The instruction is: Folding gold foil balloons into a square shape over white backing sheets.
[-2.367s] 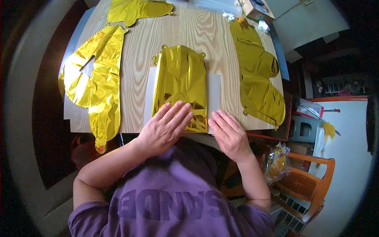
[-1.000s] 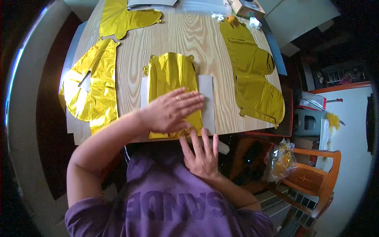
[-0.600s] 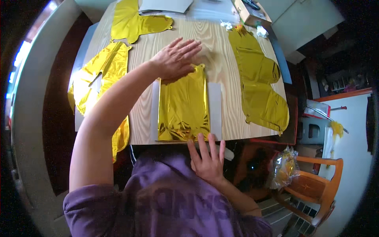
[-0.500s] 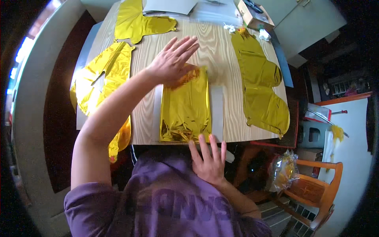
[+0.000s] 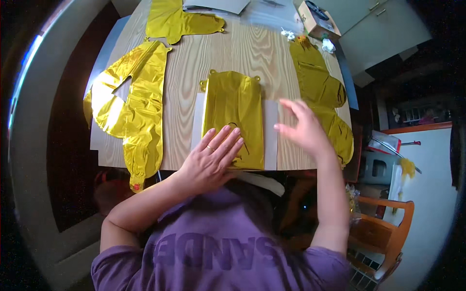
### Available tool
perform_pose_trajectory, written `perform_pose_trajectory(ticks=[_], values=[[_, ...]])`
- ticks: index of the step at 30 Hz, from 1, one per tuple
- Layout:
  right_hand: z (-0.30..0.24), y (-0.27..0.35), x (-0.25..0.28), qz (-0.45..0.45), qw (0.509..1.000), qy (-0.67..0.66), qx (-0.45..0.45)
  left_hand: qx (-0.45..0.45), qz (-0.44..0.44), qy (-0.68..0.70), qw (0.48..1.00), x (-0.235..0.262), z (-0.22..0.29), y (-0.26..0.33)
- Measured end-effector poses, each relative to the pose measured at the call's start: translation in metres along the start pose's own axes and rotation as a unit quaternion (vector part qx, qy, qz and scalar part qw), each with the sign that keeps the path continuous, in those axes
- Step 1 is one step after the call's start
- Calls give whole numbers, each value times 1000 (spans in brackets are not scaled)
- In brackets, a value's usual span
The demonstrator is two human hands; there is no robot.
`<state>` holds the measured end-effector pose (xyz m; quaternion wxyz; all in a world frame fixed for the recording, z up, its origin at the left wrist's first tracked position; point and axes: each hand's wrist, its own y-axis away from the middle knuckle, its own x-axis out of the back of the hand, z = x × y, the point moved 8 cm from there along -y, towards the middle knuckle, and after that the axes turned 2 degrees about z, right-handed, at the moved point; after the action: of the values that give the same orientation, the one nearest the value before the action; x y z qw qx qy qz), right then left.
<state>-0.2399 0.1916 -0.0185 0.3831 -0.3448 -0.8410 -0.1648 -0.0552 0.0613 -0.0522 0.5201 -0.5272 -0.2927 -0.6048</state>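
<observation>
A folded gold foil balloon [image 5: 236,104] lies before me on a pale grey board [image 5: 271,140] at the table's near edge. Small tabs show along its far end. My left hand [image 5: 208,160] rests flat on its near part, fingers straight and close together, a ring on one of them. That hand hides part of the balloon's lower left. Off to the right, my right hand [image 5: 305,127] hovers above the table beside the board, slightly blurred. Its thumb and fingers are apart and hold nothing.
Flat gold foil balloons lie around: one at left [image 5: 141,102], one at far left [image 5: 182,22], one at right [image 5: 315,82]. Far back are clear plastic sheets [image 5: 272,17], a wooden box [image 5: 318,22] and white scraps [image 5: 328,46]. A wooden chair [image 5: 388,233] stands at lower right.
My left hand has come from the balloon's far end down to its near part. My right hand has left the near edge and risen to the right. The balloon's far end is now uncovered.
</observation>
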Motion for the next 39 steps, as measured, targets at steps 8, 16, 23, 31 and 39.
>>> perform_pose_trajectory(ticks=[8, 16, 23, 31, 39], values=[[1, -45, -23, -156, 973, 168, 41, -9, -5, -91, 996, -13, 7, 23], [36, -56, -23, -85, 967, -204, -128, -10, 4, -85, 996, -13, 8, 39], [112, -91, 83, 183, 957, -176, -137, -5, 66, -67, 996, -9, 7, 42], [123, -51, 60, 134, 970, -159, -123, 114, 227, 95, 963, 31, -12, 42], [25, -18, -15, 85, 996, -23, -23, 36, 76, -35, 996, -5, 18, 12]])
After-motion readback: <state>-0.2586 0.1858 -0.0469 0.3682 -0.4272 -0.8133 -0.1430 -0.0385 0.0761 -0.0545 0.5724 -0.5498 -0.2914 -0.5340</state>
